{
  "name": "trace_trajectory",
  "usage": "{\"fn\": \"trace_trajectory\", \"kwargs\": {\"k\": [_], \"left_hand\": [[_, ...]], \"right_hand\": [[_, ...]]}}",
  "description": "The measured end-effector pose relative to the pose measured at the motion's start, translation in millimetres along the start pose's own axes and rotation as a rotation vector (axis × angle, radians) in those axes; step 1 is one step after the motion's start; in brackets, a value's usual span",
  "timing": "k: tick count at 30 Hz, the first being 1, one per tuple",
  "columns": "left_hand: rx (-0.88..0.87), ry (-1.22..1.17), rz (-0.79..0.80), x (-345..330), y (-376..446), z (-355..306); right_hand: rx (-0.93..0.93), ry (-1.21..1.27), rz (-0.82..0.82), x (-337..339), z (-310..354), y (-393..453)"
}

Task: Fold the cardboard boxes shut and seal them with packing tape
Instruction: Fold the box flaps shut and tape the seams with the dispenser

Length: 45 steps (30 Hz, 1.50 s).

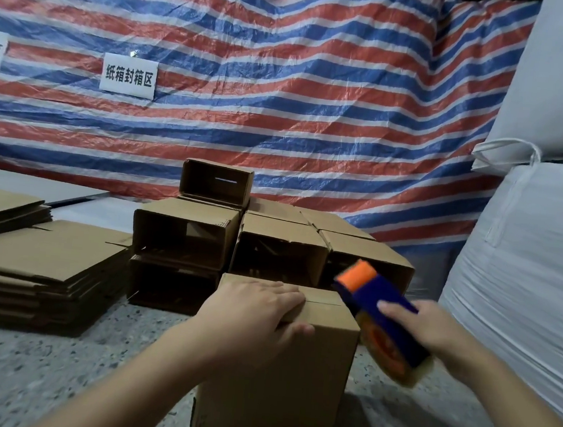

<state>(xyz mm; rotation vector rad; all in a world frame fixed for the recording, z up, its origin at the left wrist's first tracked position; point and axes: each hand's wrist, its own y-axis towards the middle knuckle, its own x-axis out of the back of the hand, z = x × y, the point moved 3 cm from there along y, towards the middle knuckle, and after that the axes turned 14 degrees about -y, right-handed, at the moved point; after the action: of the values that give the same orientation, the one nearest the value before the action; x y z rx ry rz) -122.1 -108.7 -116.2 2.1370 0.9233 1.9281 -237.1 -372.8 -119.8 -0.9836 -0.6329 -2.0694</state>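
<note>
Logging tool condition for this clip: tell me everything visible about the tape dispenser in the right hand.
The tape dispenser is a handheld packing-tape gun, blurred by motion. It has a dark blue plastic-looking body, a bright orange front end pointing up and left, and a roll with an orange core and yellowish tape at its lower end. It is tilted and held in the air just right of the closed cardboard box, near its top right edge; contact cannot be judged. The right hand grips it, fingers over the blue body.
</note>
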Motion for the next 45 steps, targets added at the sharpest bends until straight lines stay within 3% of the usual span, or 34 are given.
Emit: {"fn": "trace_trajectory", "kwargs": {"k": [5, 11, 19, 22, 24, 28, 30, 39, 45], "left_hand": [[0.014, 0.008, 0.037, 0, 0, 0], [0.02, -0.016, 0.048, 6, -2, -2], [0.082, -0.222, 0.067, 10, 0, -7], [0.152, -0.411, 0.073, 11, 2, -6], [0.255, -0.66, -0.044, 17, 4, -1], [0.635, -1.168, -0.471, 43, 9, 24], [0.757, -1.384, -0.553, 55, 12, 33], [0.842, -1.502, -0.348, 66, 16, 28], [0.816, -1.56, -0.376, 61, 20, 27]], "right_hand": [[0.191, 0.354, -0.011, 47, 69, -5], [0.346, 0.663, 0.326, 52, 131, 4], [0.3, 0.344, 0.495, 26, 145, 19], [0.296, 0.373, 0.535, 25, 143, 22], [0.34, 0.378, 0.551, 23, 142, 25], [0.349, 0.369, 0.57, 19, 147, 26], [0.347, 0.351, 0.574, 19, 150, 28], [0.322, 0.279, 0.542, 20, 157, 34], [0.287, 0.303, 0.558, 19, 159, 31]]}}
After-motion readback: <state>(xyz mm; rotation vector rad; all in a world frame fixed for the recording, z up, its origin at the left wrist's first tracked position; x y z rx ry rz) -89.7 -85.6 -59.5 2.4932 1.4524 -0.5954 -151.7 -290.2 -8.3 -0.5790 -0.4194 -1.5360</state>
